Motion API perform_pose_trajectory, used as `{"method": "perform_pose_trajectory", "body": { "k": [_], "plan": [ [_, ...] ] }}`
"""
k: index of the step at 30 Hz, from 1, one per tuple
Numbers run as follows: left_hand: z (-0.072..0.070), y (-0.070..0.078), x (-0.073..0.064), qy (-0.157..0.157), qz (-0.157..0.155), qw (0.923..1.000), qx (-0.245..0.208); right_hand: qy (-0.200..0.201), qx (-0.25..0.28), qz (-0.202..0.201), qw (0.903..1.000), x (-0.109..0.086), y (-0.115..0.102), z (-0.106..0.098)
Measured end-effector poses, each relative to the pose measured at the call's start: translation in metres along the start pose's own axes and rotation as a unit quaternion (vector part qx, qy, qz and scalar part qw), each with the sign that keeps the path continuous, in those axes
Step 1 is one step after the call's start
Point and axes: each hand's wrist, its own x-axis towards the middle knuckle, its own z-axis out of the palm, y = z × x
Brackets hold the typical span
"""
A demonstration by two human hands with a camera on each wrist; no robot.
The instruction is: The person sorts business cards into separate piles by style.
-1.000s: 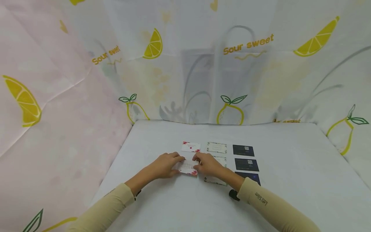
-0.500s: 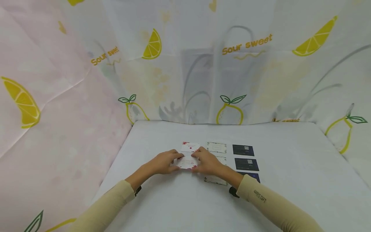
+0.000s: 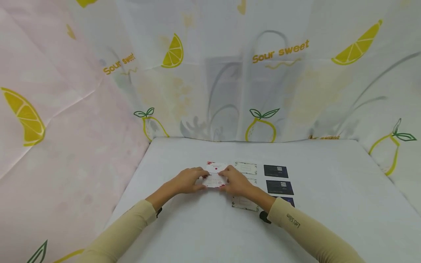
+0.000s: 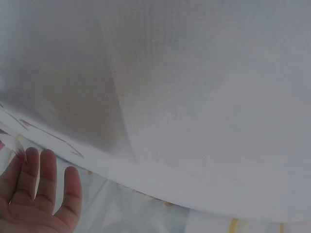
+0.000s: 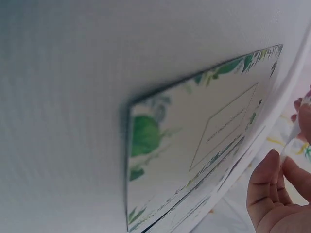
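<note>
A white card with red flowers and small print (image 3: 214, 182) lies between my two hands in the head view. My left hand (image 3: 188, 180) pinches its left edge; the left wrist view shows a corner of the card (image 4: 13, 144) beside the fingers of that hand (image 4: 46, 194). On the opposite side my right hand (image 3: 237, 182) pinches the right edge, its thumb and fingers meeting at the card (image 5: 293, 131) in the right wrist view. Just beyond, a similar red-flowered card (image 3: 215, 167) lies flat, its right end close to my right fingertips.
To the right stands a column of cards with green leaf borders (image 3: 245, 168), partly hidden by my right hand. Past it is a column of dark cards (image 3: 279, 187), the nearest partly covered by my sleeve (image 3: 296, 221). All lie on the white tabletop (image 3: 184, 233).
Both hands have carried the red-flowered card a little away from me, up close to the similar card beyond. My right hand has shifted its grip along the right edge. The other cards have stayed put.
</note>
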Motion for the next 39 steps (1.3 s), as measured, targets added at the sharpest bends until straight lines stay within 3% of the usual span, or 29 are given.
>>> {"method": "perform_pose_trajectory", "body": {
  "k": [12,21,26,31,39],
  "plan": [
    [-0.007,-0.005,0.017,0.004,-0.016,0.9998,0.008,0.027,-0.011,0.006,0.9996,0.018,0.007,-0.003],
    [-0.01,-0.016,0.036,0.0,-0.014,0.9991,0.041,0.012,-0.014,0.031,0.9993,0.038,0.015,-0.009],
    [-0.011,-0.023,0.05,-0.007,-0.018,0.9998,0.009,0.014,-0.006,0.049,0.9987,0.049,0.023,-0.013],
    [-0.011,-0.029,0.063,-0.016,-0.043,0.9987,-0.02,0.012,-0.015,0.071,0.9973,0.057,0.024,-0.017],
    [-0.006,-0.03,0.074,-0.053,-0.086,0.9947,-0.021,-0.002,-0.015,0.1,0.9949,0.066,0.02,-0.016]
  ]
}}
